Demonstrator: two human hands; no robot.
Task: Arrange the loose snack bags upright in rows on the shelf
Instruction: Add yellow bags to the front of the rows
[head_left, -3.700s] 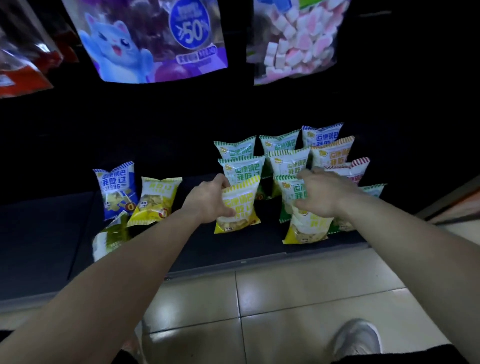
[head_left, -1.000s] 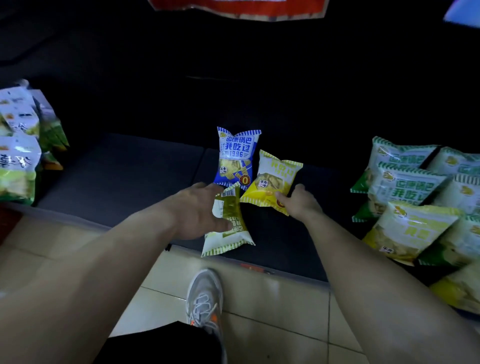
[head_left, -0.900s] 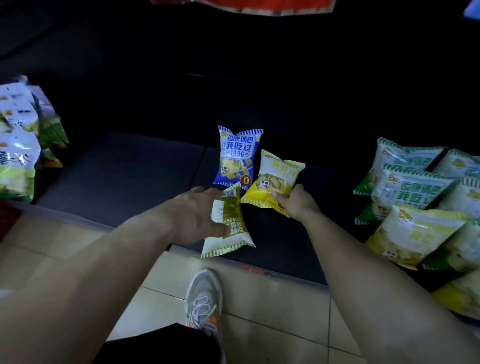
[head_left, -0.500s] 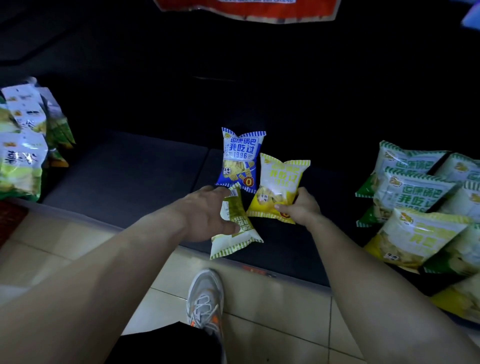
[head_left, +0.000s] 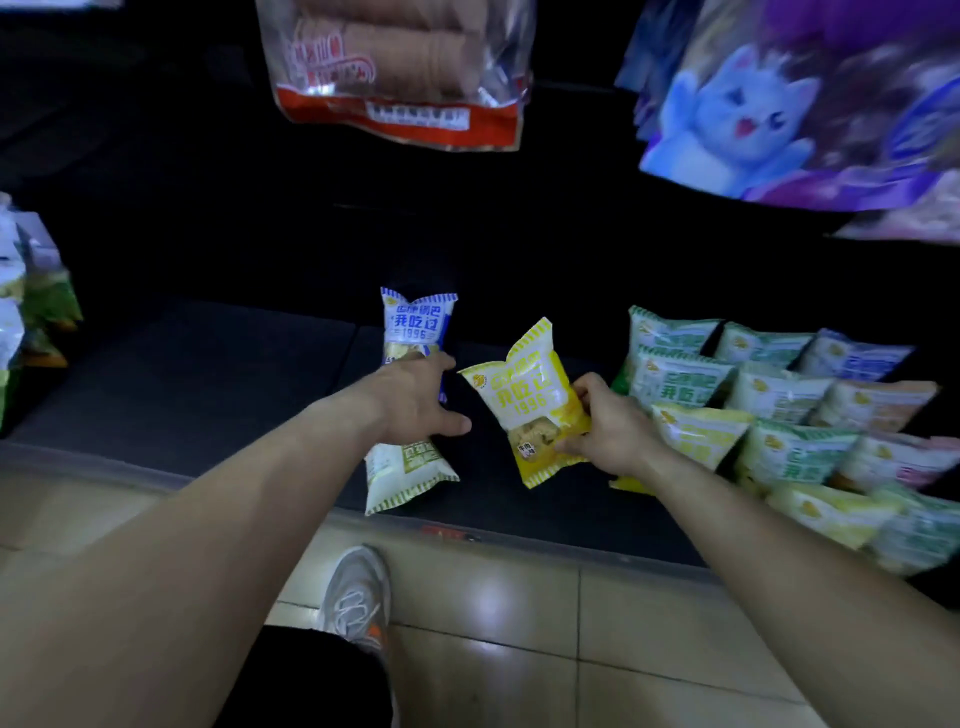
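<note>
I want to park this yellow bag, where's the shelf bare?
Bare dark shelf lies left of the blue snack bag, up to the far-left bags. A narrower gap sits under the yellow snack bag. The right rows are crowded.

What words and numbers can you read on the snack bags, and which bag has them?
"我吃过" and "1996": blue snack bag.
"我吃过" and "1996": yellow snack bag in the right hand.
"我吃过": green snack bag in the rows.
Olive snack bag under the left hand, hanging red-trimmed bag: too blurred.
</note>
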